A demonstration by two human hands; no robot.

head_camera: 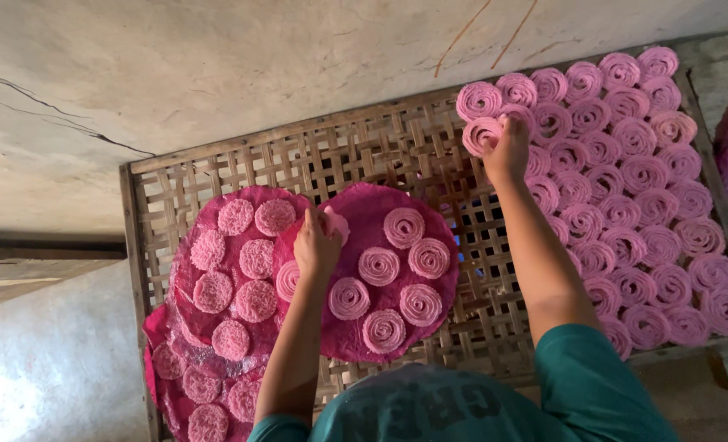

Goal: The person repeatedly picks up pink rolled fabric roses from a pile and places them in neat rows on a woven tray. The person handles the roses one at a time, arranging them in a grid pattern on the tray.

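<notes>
Left hand (316,245) is pinching a pink coil (336,223) over the round magenta tray (364,344). Right hand (507,151) is pressing curled fingers on a coil (482,133) atop the woven bamboo rack (364,155).

Lower pink discs (208,421) cut off by edge.

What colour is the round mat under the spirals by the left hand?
Deep magenta-pink, darker than the pale pink spirals on it; the round mat shows best in the head view.
</notes>
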